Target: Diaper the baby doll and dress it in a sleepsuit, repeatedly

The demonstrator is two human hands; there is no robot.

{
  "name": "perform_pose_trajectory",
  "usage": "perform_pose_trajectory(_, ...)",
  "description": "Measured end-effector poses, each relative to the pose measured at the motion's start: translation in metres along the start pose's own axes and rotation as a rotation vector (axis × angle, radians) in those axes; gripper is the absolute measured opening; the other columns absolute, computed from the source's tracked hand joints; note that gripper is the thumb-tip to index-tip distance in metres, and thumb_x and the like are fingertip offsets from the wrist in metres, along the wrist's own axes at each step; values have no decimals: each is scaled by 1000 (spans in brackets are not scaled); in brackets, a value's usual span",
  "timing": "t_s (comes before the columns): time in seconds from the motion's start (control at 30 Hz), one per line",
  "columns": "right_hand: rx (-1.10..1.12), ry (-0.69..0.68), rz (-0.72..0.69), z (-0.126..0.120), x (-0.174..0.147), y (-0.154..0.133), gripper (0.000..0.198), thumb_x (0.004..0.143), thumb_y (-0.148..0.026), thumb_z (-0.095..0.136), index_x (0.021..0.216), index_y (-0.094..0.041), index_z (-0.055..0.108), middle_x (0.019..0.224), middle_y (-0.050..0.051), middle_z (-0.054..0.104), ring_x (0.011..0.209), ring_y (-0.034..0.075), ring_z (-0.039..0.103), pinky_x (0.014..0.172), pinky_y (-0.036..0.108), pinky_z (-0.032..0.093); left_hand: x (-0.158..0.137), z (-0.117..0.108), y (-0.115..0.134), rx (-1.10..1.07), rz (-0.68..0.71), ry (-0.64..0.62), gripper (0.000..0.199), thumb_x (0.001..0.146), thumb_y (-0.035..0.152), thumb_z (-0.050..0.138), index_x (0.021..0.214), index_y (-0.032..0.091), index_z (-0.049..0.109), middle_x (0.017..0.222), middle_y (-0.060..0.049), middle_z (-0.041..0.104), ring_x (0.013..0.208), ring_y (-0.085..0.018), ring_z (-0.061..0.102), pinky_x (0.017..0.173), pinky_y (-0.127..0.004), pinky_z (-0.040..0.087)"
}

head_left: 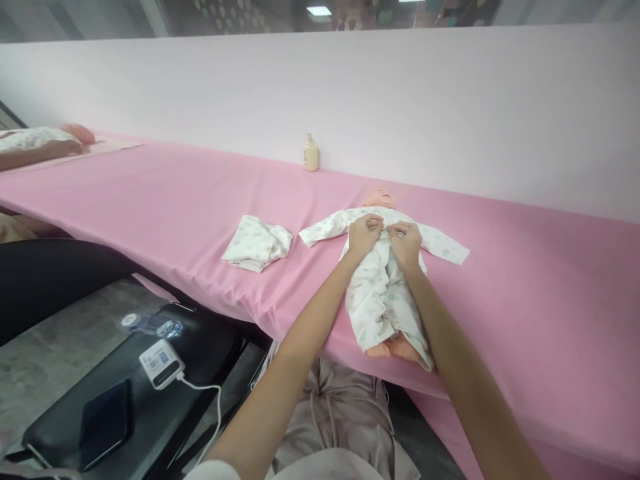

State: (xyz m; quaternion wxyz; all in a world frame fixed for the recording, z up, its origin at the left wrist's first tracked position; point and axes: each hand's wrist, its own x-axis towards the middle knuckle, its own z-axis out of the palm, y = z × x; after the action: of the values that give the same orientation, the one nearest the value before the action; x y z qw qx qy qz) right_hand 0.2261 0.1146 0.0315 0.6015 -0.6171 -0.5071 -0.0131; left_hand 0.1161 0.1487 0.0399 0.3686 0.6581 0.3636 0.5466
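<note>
A baby doll [381, 199] lies on its back on the pink-covered table, head toward the wall and bare feet toward me. It is dressed in a white printed baby top [327, 228], sleeves spread out to both sides, and matching trousers [369, 297]. At the doll's chest my left hand [366, 235] pinches the front of the top. Close beside it, my right hand [406, 243] has its fingers closed on the same cloth. The exact fastening between the fingertips is too small to make out. Left of the doll rests a folded white printed cloth [259, 244].
A pale yellow pump bottle [311, 155] stands against the wall. Another doll [47, 141] lies at the far left of the table. On the black chair [200, 347] are a phone [106, 424], a white device with a cable [162, 364] and a clear plastic bottle [152, 325].
</note>
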Motion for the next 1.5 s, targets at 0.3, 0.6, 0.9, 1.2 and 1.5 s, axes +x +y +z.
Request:
perform_pose_trajectory(0.3, 42, -58, -119, -1, -4, 1, 22, 79, -31, 48, 78, -18, 66, 83, 7, 68, 83, 22, 59, 85, 38, 44, 0, 0, -2, 12, 4, -7, 11, 74, 15, 60, 84, 17, 65, 86, -4, 71, 78, -12, 67, 73, -21, 52)
perform_pose_trajectory(0.6, -25, -76, -128, -5, -6, -9, 25, 79, -29, 44, 71, -19, 65, 75, 5, 67, 79, 21, 56, 81, 36, 43, -1, 0, -1, 41, -2, 13, 14, 74, 14, 58, 86, 17, 65, 82, -3, 71, 76, -12, 67, 71, -21, 51)
perform_pose_trajectory(0.9, 33, -133, -72, -9, -1, -9, 23, 77, -29, 50, 76, -19, 71, 81, 5, 71, 80, 21, 61, 83, 34, 44, -3, -1, 2, 85, -15, 0, 14, 74, 14, 57, 84, 18, 67, 73, -1, 69, 66, -11, 64, 70, -21, 50)
perform_pose_trajectory(1.2, -60, -137, -204, -2, -3, -5, 22, 75, -24, 52, 84, -19, 72, 80, 6, 70, 81, 22, 60, 85, 38, 44, -1, -3, 2, 69, -42, 4, 17, 78, 32, 60, 88, 19, 66, 67, 1, 67, 64, -11, 62, 66, -20, 47)
perform_pose_trajectory(1.5, 38, -132, -26, 1, -1, -3, 16, 69, -28, 59, 76, -17, 67, 75, 6, 69, 72, 20, 63, 78, 36, 49, 2, -3, -1, 40, -80, 2, 20, 72, 23, 64, 92, 20, 67, 72, -1, 70, 67, -13, 64, 70, -23, 49)
